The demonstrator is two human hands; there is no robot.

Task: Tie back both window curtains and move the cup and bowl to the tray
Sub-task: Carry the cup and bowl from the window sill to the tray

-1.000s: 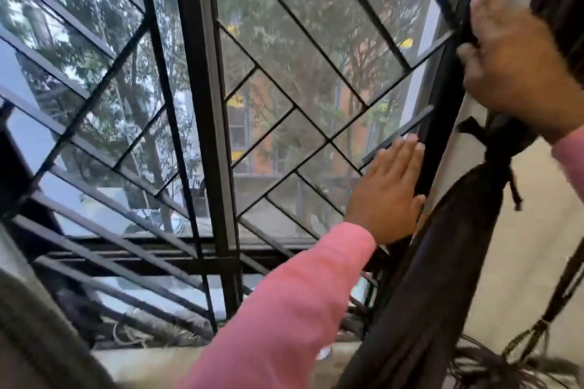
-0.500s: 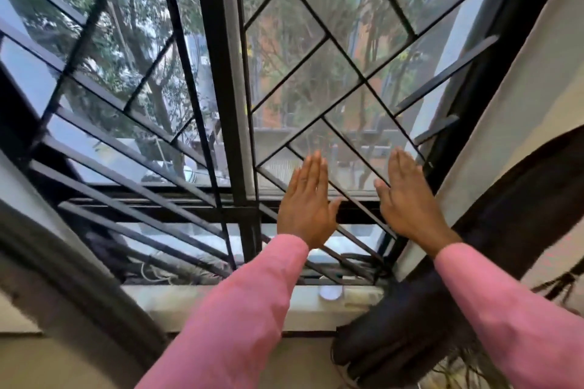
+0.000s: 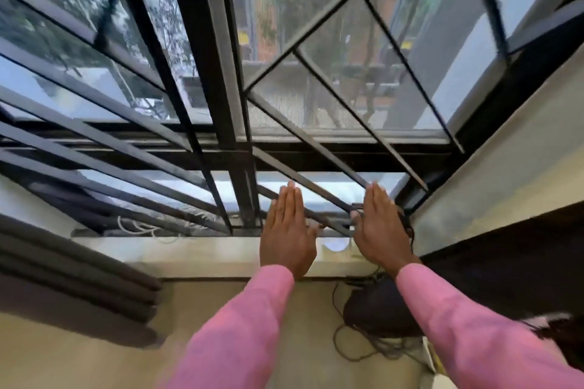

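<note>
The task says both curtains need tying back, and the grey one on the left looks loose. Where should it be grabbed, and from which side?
Probably the grey curtain at its free right edge, where the folds bunch below the sill. The open left hand could come from the right and wrap its fingers around the stacked pleats.

Both flat, empty hands, left hand and right hand, hover over the window sill.

Both curtains run past the frame edges; cup and bowl unseen.
</note>
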